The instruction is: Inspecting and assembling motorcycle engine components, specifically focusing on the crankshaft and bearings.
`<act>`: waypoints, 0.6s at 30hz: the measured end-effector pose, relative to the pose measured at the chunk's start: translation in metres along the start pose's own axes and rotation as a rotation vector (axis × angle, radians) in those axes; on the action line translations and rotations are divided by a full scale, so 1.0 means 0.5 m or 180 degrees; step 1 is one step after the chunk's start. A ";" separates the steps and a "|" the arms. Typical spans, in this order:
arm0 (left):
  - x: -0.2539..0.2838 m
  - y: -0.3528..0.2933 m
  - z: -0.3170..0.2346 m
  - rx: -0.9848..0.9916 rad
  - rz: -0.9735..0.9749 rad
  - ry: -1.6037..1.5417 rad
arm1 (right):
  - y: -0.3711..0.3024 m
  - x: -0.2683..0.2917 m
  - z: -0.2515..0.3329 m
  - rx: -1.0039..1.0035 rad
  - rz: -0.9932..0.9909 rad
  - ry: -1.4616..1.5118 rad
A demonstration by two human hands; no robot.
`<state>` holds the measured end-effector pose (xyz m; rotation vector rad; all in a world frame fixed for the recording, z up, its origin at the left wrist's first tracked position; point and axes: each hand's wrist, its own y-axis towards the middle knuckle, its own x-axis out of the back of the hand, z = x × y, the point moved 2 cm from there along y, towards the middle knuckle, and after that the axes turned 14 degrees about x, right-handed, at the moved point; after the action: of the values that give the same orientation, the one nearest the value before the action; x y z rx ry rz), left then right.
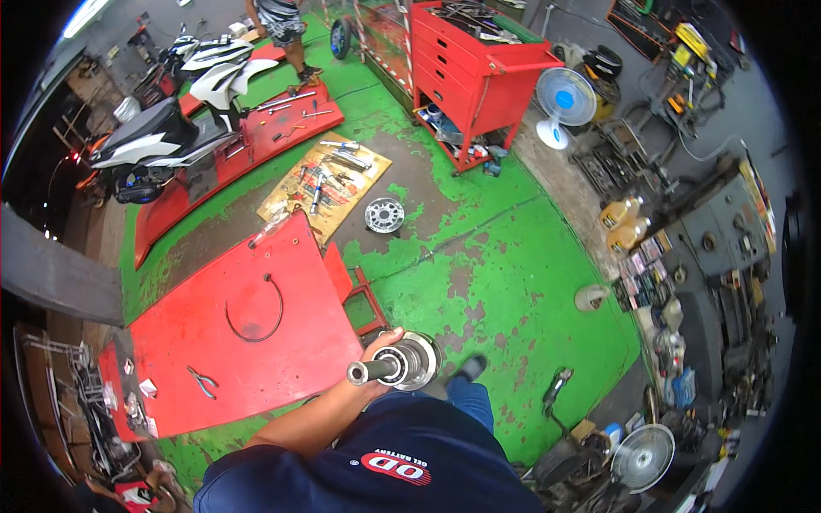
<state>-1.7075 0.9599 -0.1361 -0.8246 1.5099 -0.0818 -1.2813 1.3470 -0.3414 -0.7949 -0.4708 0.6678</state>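
A metal crankshaft [416, 362] with a bearing around its shaft is held close in front of my body. My left hand [382, 344] is closed around it, with some fingers showing along its far side and the rest hidden beneath. The hollow shaft end points left. Beside this hand is a red lift platform [291, 342], where a thin black cable [280, 322] lies curled and a pair of pliers [203, 382] rests near the front. My right hand is not in view.
A white-and-black scooter [162, 137] stands on another red platform, with a person [286, 34] behind. Tools lie on a cardboard sheet [359, 192] by a round metal part [385, 215]. A red tool cabinet [462, 73] and fan [564, 98] stand far right; another fan [641, 459] is near right.
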 end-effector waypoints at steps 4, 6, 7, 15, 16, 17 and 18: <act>-0.045 0.116 -0.024 -0.0253 -0.0160 -0.0254 | 0.150 0.039 0.207 0.0247 0.0102 -0.0496; -0.066 0.180 -0.034 -0.0371 -0.0476 -0.0451 | 0.232 0.062 0.320 0.0405 0.0152 -0.0732; -0.088 0.211 -0.041 -0.0423 -0.0341 -0.0574 | 0.271 0.069 0.376 0.0485 0.0175 -0.0834; -0.240 0.402 -0.113 -0.0851 -0.0227 -0.0872 | 0.572 0.087 0.819 0.0912 -0.0002 -0.1738; -0.255 0.413 -0.130 -0.0900 -0.0188 -0.0883 | 0.603 0.059 0.875 0.0908 0.0077 -0.1845; -0.254 0.433 -0.147 -0.0968 -0.0301 -0.0873 | 0.633 0.029 0.929 0.1017 0.0062 -0.1727; -0.248 0.453 -0.164 -0.1037 -0.0416 -0.0864 | 0.657 -0.001 0.975 0.1126 0.0055 -0.1606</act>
<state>-1.8934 1.1571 -0.1377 -1.1466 1.2275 0.1783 -1.7003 1.7569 -0.2947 -0.2894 -0.7764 0.9419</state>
